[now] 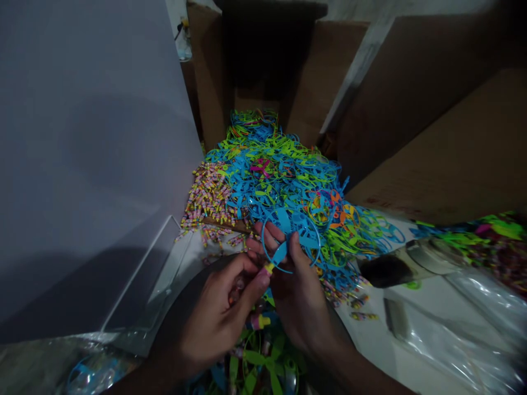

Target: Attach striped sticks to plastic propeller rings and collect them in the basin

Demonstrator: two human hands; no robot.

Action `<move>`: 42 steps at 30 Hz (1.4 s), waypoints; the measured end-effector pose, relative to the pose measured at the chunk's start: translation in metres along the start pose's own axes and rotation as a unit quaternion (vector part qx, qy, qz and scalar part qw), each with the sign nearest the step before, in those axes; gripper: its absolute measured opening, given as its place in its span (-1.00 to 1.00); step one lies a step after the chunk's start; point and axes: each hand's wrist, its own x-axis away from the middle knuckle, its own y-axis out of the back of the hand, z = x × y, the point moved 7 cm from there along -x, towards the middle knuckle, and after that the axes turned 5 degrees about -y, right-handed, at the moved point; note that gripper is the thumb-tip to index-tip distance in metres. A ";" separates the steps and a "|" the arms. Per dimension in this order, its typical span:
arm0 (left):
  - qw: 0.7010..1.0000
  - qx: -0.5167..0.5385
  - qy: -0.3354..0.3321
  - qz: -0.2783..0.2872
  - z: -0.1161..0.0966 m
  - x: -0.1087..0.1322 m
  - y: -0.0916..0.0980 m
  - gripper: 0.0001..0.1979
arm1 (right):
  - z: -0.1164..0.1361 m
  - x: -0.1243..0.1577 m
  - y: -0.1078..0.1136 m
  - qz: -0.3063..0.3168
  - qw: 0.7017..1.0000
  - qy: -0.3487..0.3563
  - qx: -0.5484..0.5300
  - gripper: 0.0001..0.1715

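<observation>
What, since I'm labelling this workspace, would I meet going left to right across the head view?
Grey panel → heap of small pink-and-yellow sticks → held blue ringed propeller → orange pieces in the bright pile → clear plastic.

A grey panel [90,137] stands left, brown cardboard [453,159] (faintly marked) right.

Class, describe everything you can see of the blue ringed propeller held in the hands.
The blue ringed propeller looks like thin plastic: three broad blades show inside a slim round rim. It is held facing the camera, in front of a pile of similar propellers. The right hand steadies it, thumb in front, fingers behind. The left hand pinches a pink-and-yellow stick whose yellow tip meets, or nearly meets, the lowest blade. Its hub is hard to make out.
</observation>
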 end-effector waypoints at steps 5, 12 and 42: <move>1.000 -0.025 -0.007 -0.004 -0.003 0.001 0.003 -0.70 | 0.000 0.001 -0.002 0.016 0.999 0.008 0.033 -0.62; 0.998 -0.053 -0.026 0.003 -0.007 -0.001 0.005 -0.70 | -0.002 0.000 -0.001 0.029 0.999 0.017 0.037 -0.63; 0.994 0.045 0.035 -0.093 0.011 -0.011 0.026 -0.59 | 0.042 0.010 0.040 -0.054 0.970 0.165 0.171 -0.60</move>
